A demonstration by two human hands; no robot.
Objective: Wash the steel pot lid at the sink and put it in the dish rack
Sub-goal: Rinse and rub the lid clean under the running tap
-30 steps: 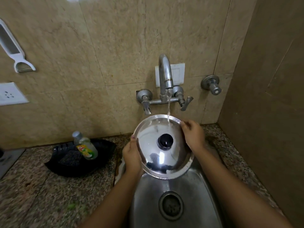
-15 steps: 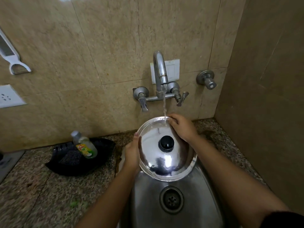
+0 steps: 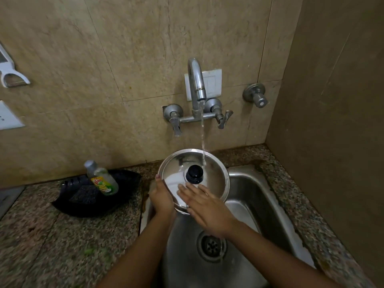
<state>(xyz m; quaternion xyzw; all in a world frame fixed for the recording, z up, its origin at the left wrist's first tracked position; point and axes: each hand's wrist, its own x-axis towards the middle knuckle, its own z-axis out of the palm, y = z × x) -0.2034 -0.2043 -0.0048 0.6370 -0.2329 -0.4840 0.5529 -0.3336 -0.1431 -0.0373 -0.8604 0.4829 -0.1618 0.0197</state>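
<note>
The round steel pot lid (image 3: pixel 212 173) with a black knob (image 3: pixel 194 173) is tilted over the steel sink (image 3: pixel 255 196), under running water from the tap (image 3: pixel 196 84). My left hand (image 3: pixel 163 196) grips the lid's near-left rim. My right hand (image 3: pixel 205 206) lies flat on the lid's near face, fingers spread, just below the knob. The stream lands on the lid beside the knob. No dish rack is in view.
A black tray (image 3: pixel 91 196) on the granite counter left of the sink holds a dish soap bottle (image 3: pixel 101 178). A second wall valve (image 3: pixel 256 96) sits right of the tap. A side wall closes the right. The drain (image 3: pixel 212 246) lies below my hands.
My right hand has slid from the lid's far rim down to its near face, fingers flat. The lid stays under the stream in my left hand.
</note>
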